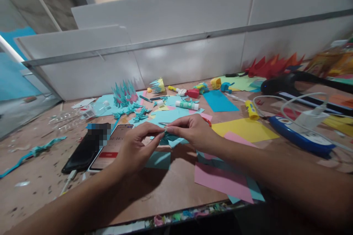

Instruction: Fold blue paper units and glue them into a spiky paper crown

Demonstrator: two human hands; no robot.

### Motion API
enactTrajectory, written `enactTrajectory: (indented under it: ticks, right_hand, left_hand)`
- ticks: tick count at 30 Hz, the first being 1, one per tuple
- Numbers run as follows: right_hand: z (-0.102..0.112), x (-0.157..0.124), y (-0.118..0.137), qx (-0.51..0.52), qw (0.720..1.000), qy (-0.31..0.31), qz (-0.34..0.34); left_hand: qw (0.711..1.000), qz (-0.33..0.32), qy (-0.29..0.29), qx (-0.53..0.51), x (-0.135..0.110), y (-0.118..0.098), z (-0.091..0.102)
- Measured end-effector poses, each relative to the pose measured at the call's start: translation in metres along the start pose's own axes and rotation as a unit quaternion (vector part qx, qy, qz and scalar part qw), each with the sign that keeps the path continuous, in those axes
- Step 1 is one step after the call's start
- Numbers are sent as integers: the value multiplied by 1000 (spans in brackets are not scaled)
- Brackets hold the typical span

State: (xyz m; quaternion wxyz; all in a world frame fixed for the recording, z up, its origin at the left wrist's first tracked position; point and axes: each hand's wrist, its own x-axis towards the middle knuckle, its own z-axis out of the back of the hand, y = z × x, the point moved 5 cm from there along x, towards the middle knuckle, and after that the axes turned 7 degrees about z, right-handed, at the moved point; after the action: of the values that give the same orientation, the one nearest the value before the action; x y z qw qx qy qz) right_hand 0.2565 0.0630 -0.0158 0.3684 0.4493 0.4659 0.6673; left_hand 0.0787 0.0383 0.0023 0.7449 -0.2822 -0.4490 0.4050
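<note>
My left hand [140,145] and my right hand [193,130] meet above the middle of the table. Between their fingertips they pinch a folded teal paper piece [168,139], partly hidden by the fingers. Just behind it lie scissors [207,121], whose red handle shows beside my right hand. A teal paper sheet [158,160] rests on the table below my left hand. Farther back are a glue stick [187,105] and several pointed teal paper pieces [132,110]. Left of my left hand, a phone [110,147] lies with its screen lit.
A dark phone [85,150] with a cable lies at the left. Pink paper [220,180] and yellow paper [245,130] spread on the right, near a blue power strip [300,136]. Red folded paper [270,68] stands by the white panel [187,60] at the back.
</note>
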Motion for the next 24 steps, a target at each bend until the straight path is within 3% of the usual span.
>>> enactTrajectory:
  ticks: [5, 9, 15, 24]
  right_hand:
    - [-1, 1, -1, 13, 1000, 19, 8]
    - [-4, 1, -2, 45, 998, 42, 15]
    - [-3, -5, 16, -125, 978, 36, 161]
    - [-4, -6, 25, -182, 950, 60, 246]
  left_hand:
    - [999, -14, -1, 43, -2, 4, 1]
    - [996, 52, 1, -67, 2, 14, -2]
    - [965, 175, -12, -195, 5, 18, -5]
    - [943, 201, 4, -267, 4, 18, -9]
